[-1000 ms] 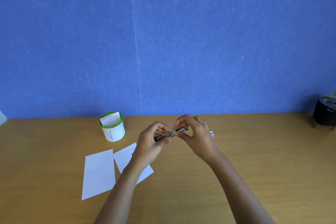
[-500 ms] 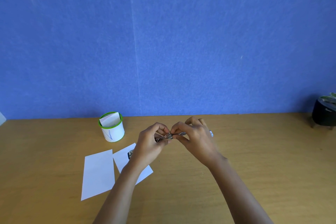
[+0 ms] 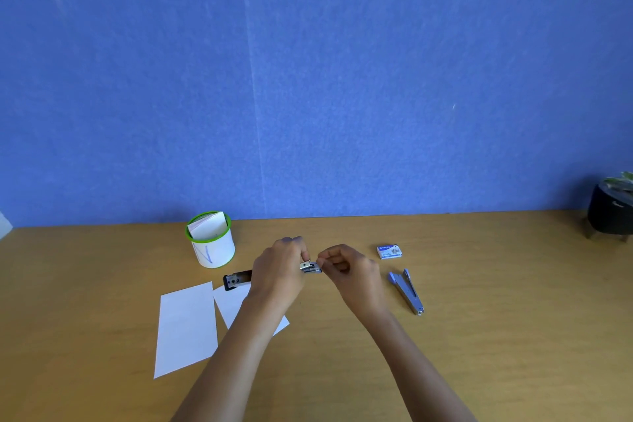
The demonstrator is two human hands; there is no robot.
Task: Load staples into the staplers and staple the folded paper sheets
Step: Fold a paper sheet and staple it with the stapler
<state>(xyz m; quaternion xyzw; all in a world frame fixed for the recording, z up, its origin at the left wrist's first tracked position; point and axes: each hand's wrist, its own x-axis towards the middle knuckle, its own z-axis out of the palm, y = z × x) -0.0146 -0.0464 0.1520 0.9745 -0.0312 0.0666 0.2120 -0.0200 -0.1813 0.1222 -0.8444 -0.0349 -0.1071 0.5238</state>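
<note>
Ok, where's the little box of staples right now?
In the head view the staple box sits on the table to the right of the right hand, apart from it, just beyond the blue stapler.

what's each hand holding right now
left hand: grips the stapler.
right hand: fingers curled, pinching the stapler's front tip.

Your desk [image 3: 479,336] is smooth, matt wood-grain, and the blue wall panel [image 3: 342,79] behind it has a fine, felt-like matt texture. The silver stapler [image 3: 310,266] you hold shows bare shiny metal, and the blue stapler [image 3: 406,291] looks like painted metal with a soft sheen. The paper sheets [image 3: 186,325] are plain matt white, and the staple box [image 3: 389,251] is printed card.
</note>
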